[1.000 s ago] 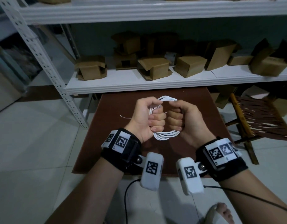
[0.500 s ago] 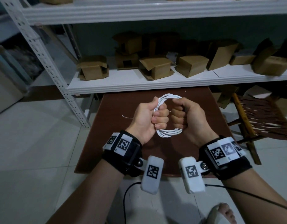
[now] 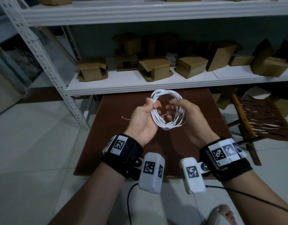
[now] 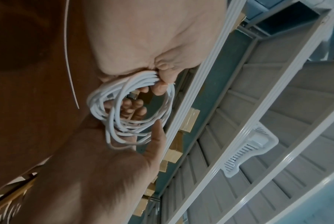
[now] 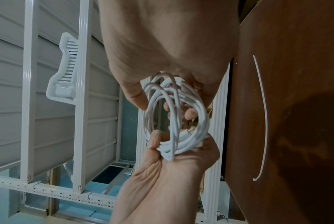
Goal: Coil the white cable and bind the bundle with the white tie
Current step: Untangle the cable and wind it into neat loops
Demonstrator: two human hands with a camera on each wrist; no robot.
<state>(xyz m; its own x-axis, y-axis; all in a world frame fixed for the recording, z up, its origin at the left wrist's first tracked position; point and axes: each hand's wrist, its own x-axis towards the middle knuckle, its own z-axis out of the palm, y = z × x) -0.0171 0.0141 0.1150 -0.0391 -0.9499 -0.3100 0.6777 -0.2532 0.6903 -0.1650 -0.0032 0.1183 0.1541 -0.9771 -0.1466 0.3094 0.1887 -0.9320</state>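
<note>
The white cable is wound into a round coil of several loops, held in the air above the brown table. My left hand pinches the coil's left side between thumb and fingers; in the left wrist view the coil hangs below that pinch. My right hand has its fingers curled through the loop from the right, thumb outside, loosely holding the strands. The thin white tie lies loose on the table left of my left hand, and shows as the white tie in the right wrist view too.
A white metal shelf with several cardboard boxes overhangs the table's far edge. A slatted wooden chair stands to the right. The floor around is pale tile, and a sandalled foot shows at the bottom.
Both hands gripped the coil as tight fists side by side. Now they have loosened and moved apart, and the squeezed bundle has opened into a wide round loop.
</note>
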